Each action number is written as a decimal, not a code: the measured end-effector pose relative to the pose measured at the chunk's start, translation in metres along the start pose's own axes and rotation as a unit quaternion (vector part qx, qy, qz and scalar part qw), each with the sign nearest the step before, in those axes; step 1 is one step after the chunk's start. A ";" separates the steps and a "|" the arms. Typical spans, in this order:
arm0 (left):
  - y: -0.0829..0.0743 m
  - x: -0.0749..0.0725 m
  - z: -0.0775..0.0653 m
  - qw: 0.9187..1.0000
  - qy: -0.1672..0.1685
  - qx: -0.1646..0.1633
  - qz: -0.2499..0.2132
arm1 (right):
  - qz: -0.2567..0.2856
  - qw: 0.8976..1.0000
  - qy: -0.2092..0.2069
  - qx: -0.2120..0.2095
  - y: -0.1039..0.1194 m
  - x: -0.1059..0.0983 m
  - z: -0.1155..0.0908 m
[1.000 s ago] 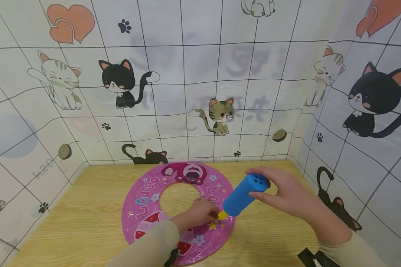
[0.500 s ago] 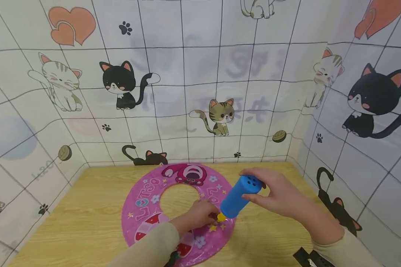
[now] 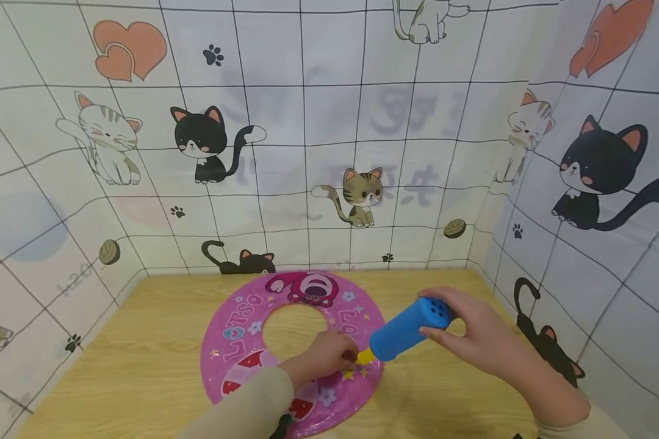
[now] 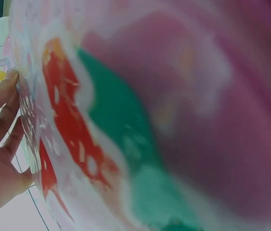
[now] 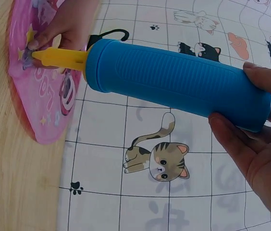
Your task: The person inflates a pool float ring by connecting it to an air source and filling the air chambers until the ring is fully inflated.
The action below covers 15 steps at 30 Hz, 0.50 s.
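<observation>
A pink inflatable swim ring with a printed bear and letters lies on the table. My left hand is on its right part and pinches the small clear valve between thumb and fingers. In my right hand is a blue hand pump, gripped round its end with the holes. The pump slants down to the left, and its yellow nozzle points at the valve, its tip right at the left fingertips. In the left wrist view the ring's shiny printed surface fills most of the picture.
The light wooden table ends at a white cloth wall with a black grid and printed cats. A similar side wall stands close to my right arm.
The right hand has moved right and slightly down, so the pump lies flatter than before. Its nozzle stays at the left fingertips. The head view has shifted slightly; the left hand keeps its place.
</observation>
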<state>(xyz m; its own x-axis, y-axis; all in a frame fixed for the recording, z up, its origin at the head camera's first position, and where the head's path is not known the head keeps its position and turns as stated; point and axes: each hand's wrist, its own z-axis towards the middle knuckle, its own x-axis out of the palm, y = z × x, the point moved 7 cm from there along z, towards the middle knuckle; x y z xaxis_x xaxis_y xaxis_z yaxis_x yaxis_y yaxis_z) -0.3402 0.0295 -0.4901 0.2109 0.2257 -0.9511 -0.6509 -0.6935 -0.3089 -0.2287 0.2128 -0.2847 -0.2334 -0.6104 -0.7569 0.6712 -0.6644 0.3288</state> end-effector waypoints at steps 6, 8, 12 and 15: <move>0.010 -0.003 -0.010 0.999 -0.013 -0.036 0.008 | 0.042 0.999 -0.012 0.016 -0.010 0.003 -0.006; 0.015 -0.003 -0.014 0.998 -0.013 -0.054 0.000 | 0.049 0.999 -0.014 0.018 -0.013 0.006 -0.008; 0.020 -0.003 -0.019 0.998 -0.018 -0.063 -0.003 | 0.060 0.998 -0.008 0.035 -0.015 0.010 -0.008; 0.023 -0.003 -0.022 0.998 -0.023 -0.061 -0.002 | 0.065 0.997 0.003 0.048 -0.012 0.013 -0.003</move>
<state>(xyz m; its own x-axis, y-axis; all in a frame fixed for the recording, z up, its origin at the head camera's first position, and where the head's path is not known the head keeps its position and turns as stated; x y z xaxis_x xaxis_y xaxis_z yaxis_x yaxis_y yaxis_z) -0.3398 -0.0017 -0.4942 0.1787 0.2583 -0.9494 -0.5556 -0.7698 -0.3140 -0.2381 0.2146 -0.2998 -0.1436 -0.6914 -0.7080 0.6250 -0.6181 0.4769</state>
